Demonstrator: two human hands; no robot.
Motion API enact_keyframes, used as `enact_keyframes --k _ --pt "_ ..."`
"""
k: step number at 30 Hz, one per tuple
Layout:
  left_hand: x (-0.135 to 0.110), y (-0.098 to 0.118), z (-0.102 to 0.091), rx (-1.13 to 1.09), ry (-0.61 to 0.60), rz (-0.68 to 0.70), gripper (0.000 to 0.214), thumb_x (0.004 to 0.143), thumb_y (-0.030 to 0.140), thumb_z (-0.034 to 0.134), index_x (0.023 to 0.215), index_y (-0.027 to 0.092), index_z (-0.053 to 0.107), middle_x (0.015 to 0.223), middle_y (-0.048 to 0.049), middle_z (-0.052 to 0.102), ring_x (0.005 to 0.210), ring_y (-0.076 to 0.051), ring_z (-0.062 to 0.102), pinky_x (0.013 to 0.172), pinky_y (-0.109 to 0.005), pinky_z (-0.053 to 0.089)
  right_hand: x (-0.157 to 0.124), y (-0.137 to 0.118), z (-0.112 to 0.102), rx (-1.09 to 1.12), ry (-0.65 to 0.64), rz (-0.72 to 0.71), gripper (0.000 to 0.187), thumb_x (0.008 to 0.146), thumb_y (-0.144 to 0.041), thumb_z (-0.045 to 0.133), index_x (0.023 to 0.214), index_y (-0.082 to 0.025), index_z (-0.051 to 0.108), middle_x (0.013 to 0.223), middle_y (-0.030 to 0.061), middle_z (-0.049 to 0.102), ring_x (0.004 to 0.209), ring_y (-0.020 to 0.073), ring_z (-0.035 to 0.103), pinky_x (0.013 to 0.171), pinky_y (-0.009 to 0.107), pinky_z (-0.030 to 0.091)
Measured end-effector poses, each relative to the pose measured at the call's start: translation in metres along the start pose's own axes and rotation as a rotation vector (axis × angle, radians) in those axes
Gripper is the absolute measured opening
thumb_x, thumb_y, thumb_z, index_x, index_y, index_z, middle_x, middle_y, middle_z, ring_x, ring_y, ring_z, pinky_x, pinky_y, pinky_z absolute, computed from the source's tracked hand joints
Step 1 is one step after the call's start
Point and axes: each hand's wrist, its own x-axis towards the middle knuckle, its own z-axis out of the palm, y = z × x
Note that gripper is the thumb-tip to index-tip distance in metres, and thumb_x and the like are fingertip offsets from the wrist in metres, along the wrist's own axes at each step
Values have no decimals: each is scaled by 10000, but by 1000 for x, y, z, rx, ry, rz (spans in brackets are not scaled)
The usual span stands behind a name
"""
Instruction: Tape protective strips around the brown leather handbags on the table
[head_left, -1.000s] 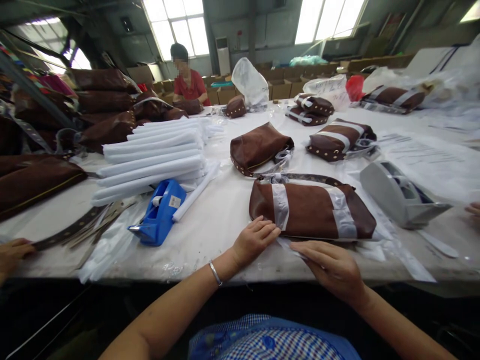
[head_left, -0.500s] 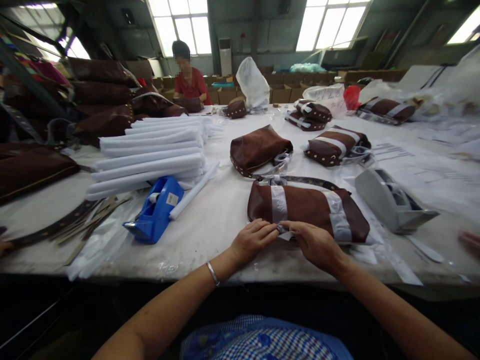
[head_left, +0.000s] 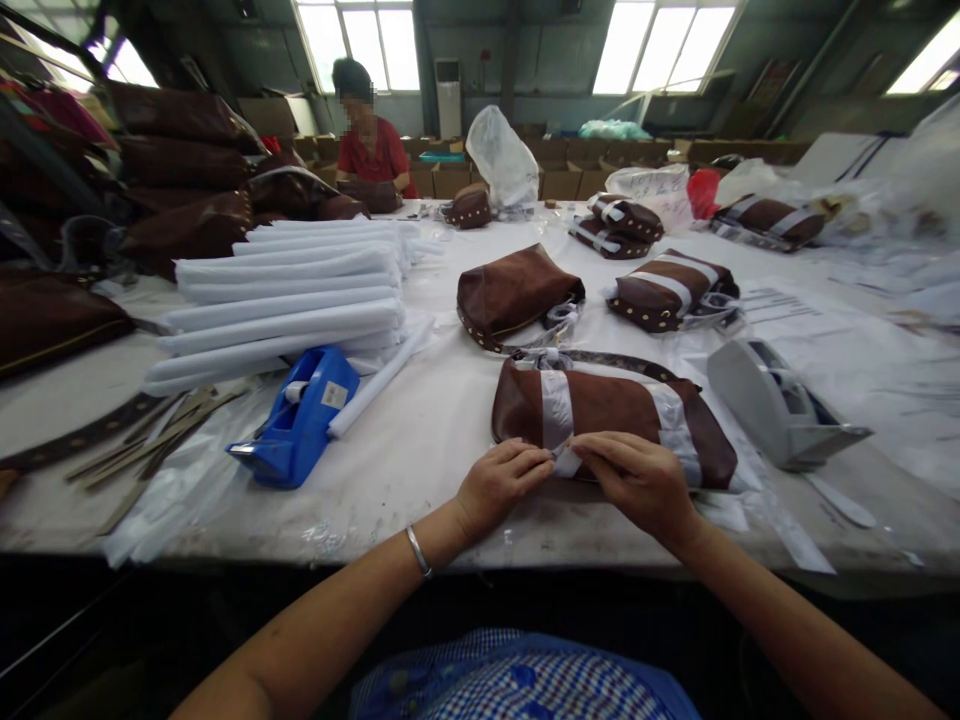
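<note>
A brown leather handbag [head_left: 611, 410] lies on its side in front of me, with two pale wrapping strips across it. My left hand [head_left: 501, 488] is closed in a pinch at the near edge of the bag, on the loose end of the left wrapping strip [head_left: 556, 408]. Just to the right, my right hand [head_left: 641, 485] pinches the same strip end between thumb and fingers, its back turned up. The fingertips almost meet, so the exact hold is partly hidden. A dark studded strap [head_left: 622, 362] runs along the bag's far side.
A blue tape dispenser [head_left: 300, 425] stands at left, beside stacked white paper rolls [head_left: 292, 300]. A grey tape dispenser [head_left: 780, 400] is to the right. More brown bags [head_left: 517, 290] lie beyond. A person in a red shirt [head_left: 375, 155] works across the table [head_left: 420, 440].
My right hand has turned further over, its fingers now lying across the bag's near edge. The left hand stays at the strip. A blurred hand at the right edge has gone from view.
</note>
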Motion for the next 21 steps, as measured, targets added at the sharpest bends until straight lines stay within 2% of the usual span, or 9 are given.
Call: enact_keyframes --k 4,8,11,17,21 --pt "1 1 -2 18 -1 -7 273 978 137 504 1215 206 622 1211 -36 698 1110 -144 644 1055 -314 529 9 10 5 -56 -29 79 158 959 -249 611 1011 -270 760 944 13 764 838 196 719 767 327 598" --pt "3 1 -5 4 23 -16 249 976 124 496 1184 187 619 1164 -32 710 1055 -137 658 1061 -309 527 18 27 15 -180 -70 31 159 970 -250 597 951 -259 755 883 19 746 787 191 666 748 342 555" --pt "5 1 -5 -26 48 -43 215 978 123 490 1141 175 621 1121 -27 720 1015 -130 668 1035 -289 540 22 37 22 -182 -101 35 159 972 -261 591 905 -243 734 859 25 733 783 188 650 758 337 535" --pt "5 -1 -8 22 57 -3 313 980 114 468 1256 191 594 1155 -36 721 1060 -134 672 1020 -288 550 24 45 26 -172 -188 259 214 929 -418 655 826 -233 685 794 -4 685 647 142 631 604 273 457" --pt "8 1 -12 122 40 88 499 947 48 488 1405 244 511 1375 -37 637 1135 -142 645 1028 -295 542 28 50 29 -222 -214 382 233 893 -462 690 902 -237 631 716 -37 684 609 151 640 522 268 373"
